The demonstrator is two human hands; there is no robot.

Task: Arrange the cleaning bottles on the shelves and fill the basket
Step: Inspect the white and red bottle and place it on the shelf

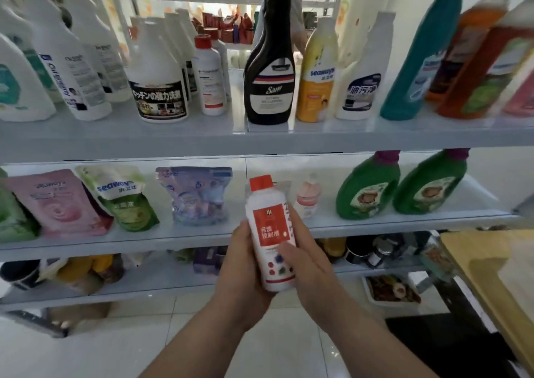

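Observation:
A white bottle with a red cap and red label point(270, 227) is upright in front of the middle shelf point(173, 240). My left hand point(244, 267) grips it from the left and below. My right hand point(306, 267) holds its right side, thumb across the label. On the top shelf point(202, 134) stand several cleaning bottles: a matching red-capped white bottle point(209, 77), a black Sam bottle point(270, 68), a yellow seaways bottle point(316, 74) and a white jug with a black label point(157, 77). No basket shows.
The middle shelf holds refill pouches point(57, 204), a small pink bottle point(307, 197) and two green bottles point(368, 186). Mixed goods fill the bottom shelf point(144, 285). A wooden board point(491, 273) juts in at right. A person stands behind the shelves point(294, 7).

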